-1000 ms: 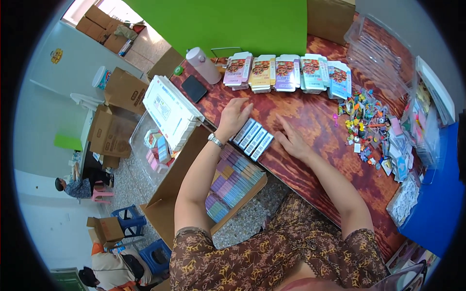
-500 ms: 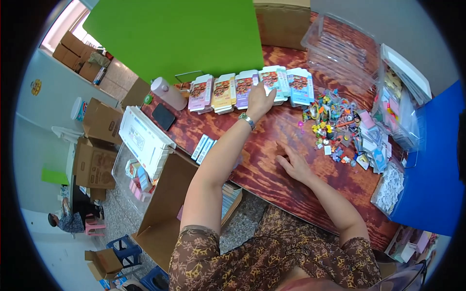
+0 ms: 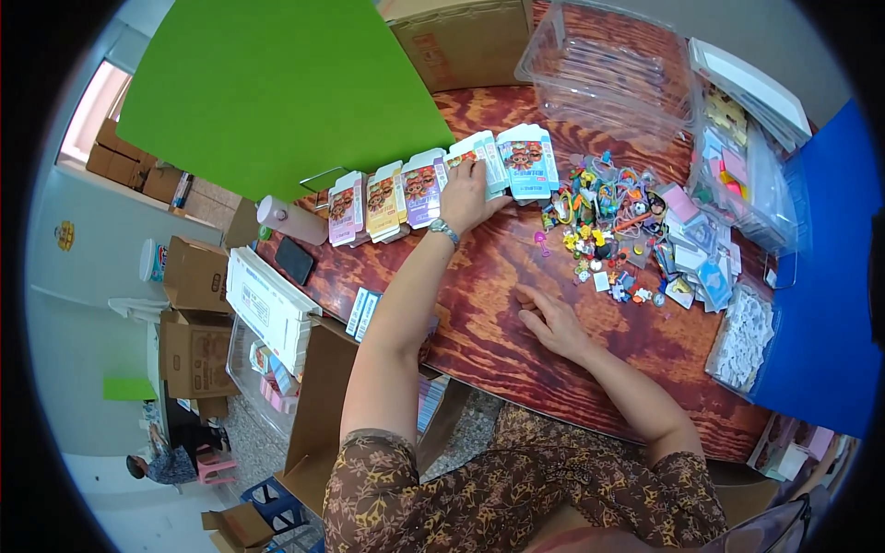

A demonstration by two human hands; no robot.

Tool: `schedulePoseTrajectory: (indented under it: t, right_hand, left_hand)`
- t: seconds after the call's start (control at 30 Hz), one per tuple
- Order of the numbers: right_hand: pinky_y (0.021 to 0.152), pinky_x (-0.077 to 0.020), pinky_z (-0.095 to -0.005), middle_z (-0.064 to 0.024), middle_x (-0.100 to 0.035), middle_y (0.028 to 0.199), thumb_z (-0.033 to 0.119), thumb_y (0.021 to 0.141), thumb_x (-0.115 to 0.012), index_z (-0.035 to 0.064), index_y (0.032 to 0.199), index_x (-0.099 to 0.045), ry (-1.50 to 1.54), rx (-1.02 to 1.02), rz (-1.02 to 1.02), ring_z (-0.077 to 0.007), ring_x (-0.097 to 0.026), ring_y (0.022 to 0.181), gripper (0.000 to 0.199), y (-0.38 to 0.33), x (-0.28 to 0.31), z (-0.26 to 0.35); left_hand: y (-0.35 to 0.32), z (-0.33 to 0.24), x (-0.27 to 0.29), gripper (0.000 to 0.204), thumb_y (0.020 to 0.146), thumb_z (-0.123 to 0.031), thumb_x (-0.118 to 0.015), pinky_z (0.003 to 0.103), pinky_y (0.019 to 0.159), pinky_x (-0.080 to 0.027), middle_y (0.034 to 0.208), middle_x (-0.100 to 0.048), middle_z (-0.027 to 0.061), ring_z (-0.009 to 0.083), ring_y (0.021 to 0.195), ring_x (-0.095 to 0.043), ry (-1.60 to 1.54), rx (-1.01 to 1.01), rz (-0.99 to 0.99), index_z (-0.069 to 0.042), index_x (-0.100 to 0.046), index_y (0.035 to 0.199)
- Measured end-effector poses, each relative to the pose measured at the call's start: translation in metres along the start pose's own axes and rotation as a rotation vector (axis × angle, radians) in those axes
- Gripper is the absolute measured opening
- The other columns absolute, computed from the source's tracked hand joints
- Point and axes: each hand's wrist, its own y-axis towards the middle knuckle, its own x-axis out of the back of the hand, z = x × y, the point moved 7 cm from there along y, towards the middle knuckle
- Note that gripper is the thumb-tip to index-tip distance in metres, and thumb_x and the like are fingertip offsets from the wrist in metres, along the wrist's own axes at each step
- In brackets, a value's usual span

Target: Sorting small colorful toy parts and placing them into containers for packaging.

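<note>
We judged the teal cartons [image 3: 482, 150] light, creasable, best edge-gripped; our left hand [image 3: 466, 195] covered them, grip unclear, our right hand [image 3: 555, 327] relaxed, empty

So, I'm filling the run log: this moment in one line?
left hand: on pale green cardboard box stack | right hand: empty, over red-brown wood-grain tabletop

- The head camera looked down from above the near side of the table [image 3: 484, 309].
- It faced the green board [image 3: 286, 83] at the table's far side.
- The table, close below, filled its middle.
- Its wide view reached the floor [image 3: 244, 444] left of the table.
</note>
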Motion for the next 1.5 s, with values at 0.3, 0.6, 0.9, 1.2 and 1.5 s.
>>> schedulePoseTrajectory:
  t: [0.3, 0.6, 0.9, 1.2, 1.5]
  right_hand:
    - [0.085, -0.056, -0.0368, -0.0201, -0.065, 0.118, 0.023, 0.098, -0.062, 0.0019, 0.138, -0.05, 0.089, -0.034, -0.013, -0.0292, -0.069, 0.1, 0.046, 0.001, 0.005, -0.004]
    - [0.083, -0.0563, -0.0368, -0.0201, -0.066, 0.116, 0.023, 0.098, -0.061, 0.0014, 0.136, -0.052, 0.084, -0.01, -0.019, -0.0281, -0.071, 0.099, 0.044, 0.001, 0.005, -0.002]
    - [0.085, -0.0558, -0.0369, -0.0186, -0.067, 0.117, 0.022, 0.098, -0.061, 0.0024, 0.135, -0.054, 0.095, -0.05, -0.019, -0.027, -0.07, 0.1, 0.042, 0.001, 0.007, -0.007]
    - [0.083, -0.056, -0.0363, -0.0181, -0.068, 0.115, 0.022, 0.098, -0.062, 0.0033, 0.134, -0.055, 0.069, -0.032, -0.018, -0.0265, -0.07, 0.099, 0.042, 0.002, 0.002, -0.005]
    - [0.085, -0.0545, -0.0343, -0.0137, -0.069, 0.116, 0.026, 0.1, -0.06, 0.0047, 0.136, -0.056, 0.014, -0.067, -0.05, -0.024, -0.069, 0.099, 0.042, -0.004, 0.012, 0.007]
  left_hand:
    - [0.002, -0.002, -0.004, 0.063, 0.087, -0.029, -0.071, 0.048, 0.089, -0.053, 0.119, -0.058, 0.0308, 0.0454, 0.105, -0.061, -0.075, -0.079, 0.109, 0.007, -0.046, 0.133]
    - [-0.002, 0.003, 0.01, 0.051, 0.088, -0.002, -0.056, 0.047, 0.087, -0.055, 0.12, -0.057, 0.0323, 0.045, 0.102, -0.063, -0.145, -0.16, 0.032, 0.01, -0.04, 0.135]
    - [-0.012, 0.025, 0.02, 0.063, 0.089, 0.001, -0.051, 0.051, 0.065, -0.054, 0.088, -0.066, 0.0313, 0.045, 0.072, -0.066, -0.136, 0.026, -0.055, 0.008, -0.027, 0.147]
    - [-0.022, 0.043, 0.04, 0.065, 0.088, 0.002, -0.052, 0.053, 0.061, -0.051, 0.077, -0.064, 0.0294, 0.0452, 0.067, -0.064, -0.014, 0.031, -0.305, 0.009, -0.025, 0.147]
    - [-0.038, -0.01, 0.109, 0.063, 0.087, 0.005, -0.051, 0.048, 0.069, -0.054, 0.101, -0.065, 0.0328, 0.0421, 0.077, -0.066, -0.011, -0.084, -0.382, 0.009, -0.029, 0.146]
